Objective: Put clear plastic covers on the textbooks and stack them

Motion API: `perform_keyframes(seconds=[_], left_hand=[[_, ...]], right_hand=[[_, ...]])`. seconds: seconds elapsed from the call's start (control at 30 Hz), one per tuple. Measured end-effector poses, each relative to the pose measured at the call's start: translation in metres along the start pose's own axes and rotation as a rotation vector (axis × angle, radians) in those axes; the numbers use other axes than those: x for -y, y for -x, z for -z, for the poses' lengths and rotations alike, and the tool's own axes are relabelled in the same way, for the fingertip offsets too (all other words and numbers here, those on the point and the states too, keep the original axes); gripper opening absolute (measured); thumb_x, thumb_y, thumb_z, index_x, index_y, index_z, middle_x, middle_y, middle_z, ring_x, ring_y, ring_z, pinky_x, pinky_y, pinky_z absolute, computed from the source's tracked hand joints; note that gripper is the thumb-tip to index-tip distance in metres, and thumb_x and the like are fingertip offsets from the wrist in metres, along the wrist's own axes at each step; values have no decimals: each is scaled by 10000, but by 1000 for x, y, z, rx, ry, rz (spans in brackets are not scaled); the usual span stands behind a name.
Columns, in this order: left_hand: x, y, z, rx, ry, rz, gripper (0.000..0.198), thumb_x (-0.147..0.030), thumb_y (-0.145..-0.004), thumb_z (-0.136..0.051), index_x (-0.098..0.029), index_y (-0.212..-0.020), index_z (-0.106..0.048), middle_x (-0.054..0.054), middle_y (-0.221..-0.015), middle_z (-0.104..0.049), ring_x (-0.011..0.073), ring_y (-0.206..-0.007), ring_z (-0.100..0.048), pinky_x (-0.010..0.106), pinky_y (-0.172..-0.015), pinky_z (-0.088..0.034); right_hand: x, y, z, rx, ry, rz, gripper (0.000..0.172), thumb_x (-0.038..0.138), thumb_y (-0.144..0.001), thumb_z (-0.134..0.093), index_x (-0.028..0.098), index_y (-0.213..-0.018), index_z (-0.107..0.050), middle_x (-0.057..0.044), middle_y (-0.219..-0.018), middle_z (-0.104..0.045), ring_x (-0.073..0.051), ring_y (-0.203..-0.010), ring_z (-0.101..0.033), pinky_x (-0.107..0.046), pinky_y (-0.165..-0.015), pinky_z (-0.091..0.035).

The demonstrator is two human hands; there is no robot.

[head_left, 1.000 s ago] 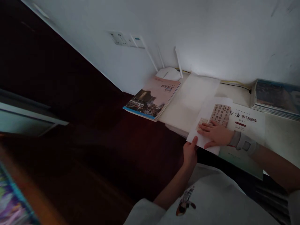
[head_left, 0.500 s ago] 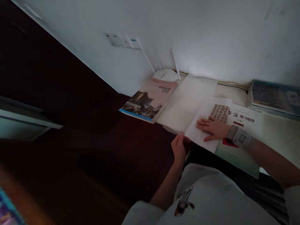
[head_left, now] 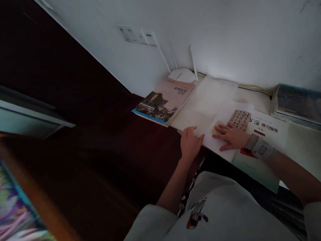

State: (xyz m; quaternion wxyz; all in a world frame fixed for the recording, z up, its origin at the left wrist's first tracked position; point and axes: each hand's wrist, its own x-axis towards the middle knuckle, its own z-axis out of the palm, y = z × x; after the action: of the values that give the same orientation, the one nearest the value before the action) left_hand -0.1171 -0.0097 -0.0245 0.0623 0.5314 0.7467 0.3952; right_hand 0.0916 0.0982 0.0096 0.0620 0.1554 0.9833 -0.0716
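A calligraphy workbook (head_left: pixel 271 139) with a white and green cover lies on the table. Its cover is partly overlapped by a white flap (head_left: pixel 225 152) printed with rows of characters. My right hand (head_left: pixel 234 135) rests flat on that flap, fingers spread. At the table's front edge is my left hand (head_left: pixel 191 142), fingers apart and holding nothing, over a large translucent white sheet (head_left: pixel 203 110). A history book (head_left: pixel 164 102) with a pink cover and blue bottom strip lies to the left of the sheet.
A white router (head_left: pixel 182 75) with upright antennas stands behind the history book, against the wall. Stacked books (head_left: pixel 298 105) sit at the back right, with cables along the wall. Wall sockets (head_left: pixel 134 35) are at the upper left. Dark floor lies left of the table.
My left hand has let go of the sheet's edge and opened, moving up over the table's edge. My right hand stays on the flap. The view has shifted slightly.
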Motion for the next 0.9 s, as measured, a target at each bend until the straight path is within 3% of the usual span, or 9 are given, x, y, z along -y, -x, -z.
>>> perform_keyframes(seconds=[0.1,0.2,0.27,0.33,0.4,0.47,0.57,0.7,0.9], left_hand=[[-10,-19,0,340,-218,-209,444,-345,-802,-648,-166,-1197,-552,180,-1350,-517,322,-1274,-451,474,-1057,-344],[-9,-22,-5,432,-233,-253,463,-374,-858,-581,-146,-1255,-514,205,-1388,-487,328,-1330,-400,515,-1107,-272],[-3,-12,-9,298,-107,-245,410,-378,-890,-526,-176,-1245,-511,174,-1329,-536,293,-1297,-441,495,-1103,-295],[5,4,-14,-32,86,-167,350,-391,-900,-496,-200,-1193,-517,142,-1236,-568,258,-1220,-499,458,-1065,-356],[12,21,-20,-391,325,29,318,-406,-890,-504,-213,-1142,-503,111,-1142,-567,225,-1107,-555,413,-988,-427],[14,35,-28,-489,613,292,300,-419,-874,-521,-224,-1100,-488,69,-1031,-571,185,-958,-603,366,-882,-485],[7,45,-35,-210,1009,560,305,-460,-860,-527,-222,-1051,-514,35,-899,-600,152,-810,-635,313,-765,-517],[-10,35,-30,-20,1194,508,603,-660,-898,-274,-194,-1151,-562,127,-1097,-657,216,-1016,-644,354,-831,-522],[-40,-23,-32,351,1046,283,848,-623,-862,177,-250,-1471,-280,111,-1432,-485,222,-1164,-594,437,-856,-527]], right_hand=[[1,0,-1,-7,19,-2,718,690,-852,-413,259,-1426,-421,-186,-1522,-316,-388,-1370,-340,-659,-1037,-266],[4,-1,-3,-35,28,-12,753,703,-850,-396,235,-1439,-399,-183,-1518,-324,-371,-1376,-338,-628,-1066,-253],[6,-4,-4,-55,27,-29,777,705,-854,-382,212,-1454,-371,-185,-1521,-317,-364,-1381,-331,-610,-1078,-252],[8,-10,-5,-72,18,-45,789,701,-862,-365,190,-1464,-350,-191,-1515,-327,-357,-1381,-334,-598,-1081,-258],[10,-18,-5,-94,1,-54,784,692,-874,-346,171,-1460,-356,-195,-1487,-379,-340,-1365,-368,-576,-1088,-267],[12,-24,-4,-136,-25,-51,747,675,-889,-332,164,-1428,-409,-181,-1435,-461,-309,-1326,-429,-537,-1096,-283],[13,-24,-2,-257,-74,-90,632,605,-930,-313,164,-1324,-537,-146,-1308,-592,-270,-1245,-515,-490,-1111,-287],[0,2,-6,-577,-99,-382,526,505,-955,-320,204,-1329,-534,-125,-1329,-575,-304,-1321,-427,-578,-1147,-156],[-32,27,-43,-845,-303,-868,750,595,-931,-180,202,-1537,19,-168,-1551,-227,-338,-1441,-190,-613,-1090,-285]])
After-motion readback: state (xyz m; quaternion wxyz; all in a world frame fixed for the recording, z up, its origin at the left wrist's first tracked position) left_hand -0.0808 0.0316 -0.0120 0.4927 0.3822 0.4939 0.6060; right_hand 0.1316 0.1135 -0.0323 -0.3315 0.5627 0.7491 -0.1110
